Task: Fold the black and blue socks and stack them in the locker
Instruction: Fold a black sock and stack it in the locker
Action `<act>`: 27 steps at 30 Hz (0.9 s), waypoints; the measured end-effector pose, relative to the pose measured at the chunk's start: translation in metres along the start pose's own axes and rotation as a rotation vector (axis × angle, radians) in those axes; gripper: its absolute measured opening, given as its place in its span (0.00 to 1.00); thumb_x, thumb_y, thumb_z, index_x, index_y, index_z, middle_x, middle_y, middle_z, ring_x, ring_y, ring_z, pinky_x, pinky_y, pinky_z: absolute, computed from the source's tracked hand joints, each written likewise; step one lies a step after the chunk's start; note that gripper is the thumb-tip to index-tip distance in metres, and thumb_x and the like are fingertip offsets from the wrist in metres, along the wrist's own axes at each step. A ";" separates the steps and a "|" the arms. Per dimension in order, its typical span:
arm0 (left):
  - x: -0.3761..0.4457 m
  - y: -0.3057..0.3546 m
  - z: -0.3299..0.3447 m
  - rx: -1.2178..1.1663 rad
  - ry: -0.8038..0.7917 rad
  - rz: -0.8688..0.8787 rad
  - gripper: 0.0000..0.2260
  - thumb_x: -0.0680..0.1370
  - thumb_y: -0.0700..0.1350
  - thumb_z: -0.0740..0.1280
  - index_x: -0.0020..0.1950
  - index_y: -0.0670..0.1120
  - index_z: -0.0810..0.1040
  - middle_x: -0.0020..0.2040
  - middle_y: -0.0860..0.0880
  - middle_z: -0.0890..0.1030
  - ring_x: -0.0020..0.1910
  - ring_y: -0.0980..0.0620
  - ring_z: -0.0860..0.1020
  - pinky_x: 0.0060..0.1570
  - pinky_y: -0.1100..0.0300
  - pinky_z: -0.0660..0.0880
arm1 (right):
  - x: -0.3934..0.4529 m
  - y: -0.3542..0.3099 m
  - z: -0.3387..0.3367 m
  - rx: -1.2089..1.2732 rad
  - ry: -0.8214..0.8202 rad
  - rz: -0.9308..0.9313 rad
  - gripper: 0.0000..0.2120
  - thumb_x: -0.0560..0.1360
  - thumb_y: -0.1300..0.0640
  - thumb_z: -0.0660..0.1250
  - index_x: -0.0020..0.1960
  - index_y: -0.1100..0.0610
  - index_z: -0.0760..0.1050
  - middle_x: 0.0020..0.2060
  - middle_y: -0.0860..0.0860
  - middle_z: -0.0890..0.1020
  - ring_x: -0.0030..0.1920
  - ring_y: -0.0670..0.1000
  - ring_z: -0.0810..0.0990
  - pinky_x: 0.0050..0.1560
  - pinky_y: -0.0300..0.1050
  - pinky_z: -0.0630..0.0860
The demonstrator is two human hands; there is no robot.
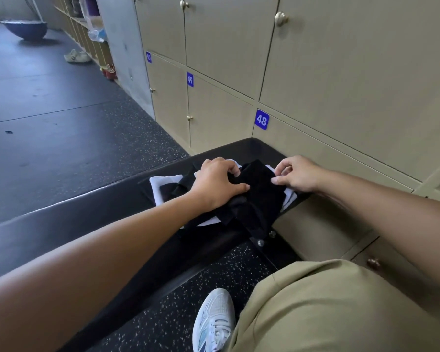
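Black sock (pixel 258 189) lies on the table (pixel 92 214), bunched over white cloth (pixel 163 182), right between the two grips. Left hand (pixel 215 182) is on its left side, thumb pressing the fabric, fingers curled onto the top edge. Right hand (pixel 296 174) pinches the sock's right edge between thumb and fingertip.

To fold it well, I'd flatten first: keep the left side pinned, pull right to take out the bunching, then fold toe to cuff with edges lined up.

Hard to read: black on black, so I can't tell where one sock ends or how many there are. No blue sock made out. Lockers (pixel 315 80) beyond the hands are all closed; target one unclear.
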State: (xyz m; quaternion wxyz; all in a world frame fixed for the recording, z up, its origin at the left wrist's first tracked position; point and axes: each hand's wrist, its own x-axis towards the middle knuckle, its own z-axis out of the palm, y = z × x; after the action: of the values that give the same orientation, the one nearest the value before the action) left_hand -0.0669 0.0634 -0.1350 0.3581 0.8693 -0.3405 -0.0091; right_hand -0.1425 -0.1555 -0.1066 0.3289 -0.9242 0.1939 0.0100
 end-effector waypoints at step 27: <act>0.015 0.000 -0.053 -0.154 -0.178 -0.076 0.10 0.75 0.39 0.76 0.52 0.51 0.80 0.47 0.51 0.79 0.43 0.49 0.81 0.49 0.55 0.79 | -0.024 0.013 -0.035 0.259 0.276 -0.045 0.15 0.77 0.50 0.73 0.47 0.62 0.76 0.39 0.50 0.81 0.39 0.51 0.78 0.43 0.46 0.71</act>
State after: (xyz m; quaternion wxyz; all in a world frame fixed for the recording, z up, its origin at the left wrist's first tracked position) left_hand -0.0419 0.0870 -0.0924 0.3916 0.8473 -0.3359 -0.1260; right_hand -0.1735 -0.1778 -0.0840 0.4154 -0.8708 0.2163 -0.1494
